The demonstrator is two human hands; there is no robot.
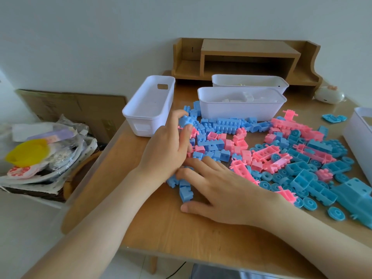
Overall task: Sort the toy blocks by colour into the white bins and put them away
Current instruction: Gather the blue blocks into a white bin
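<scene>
A mixed pile of blue and pink toy blocks (277, 150) covers the wooden table (161, 228). My left hand (167, 152) is at the pile's left edge and pinches a blue block (186, 120) between index finger and thumb, next to an empty white bin (149, 105). My right hand (221, 190) lies flat with spread fingers at the pile's near edge, its fingertips and thumb touching a few blue blocks (184, 191). Behind the pile, a second white bin (241, 109) holds white blocks. A third white bin (249, 80) stands behind that one.
Another white bin (360, 137) is cut off at the right edge. A wooden desk shelf (247, 57) stands against the wall, a small white gadget (328, 94) beside it. Left of the table lie a basket of bags (46, 158) and flattened cardboard (70, 105).
</scene>
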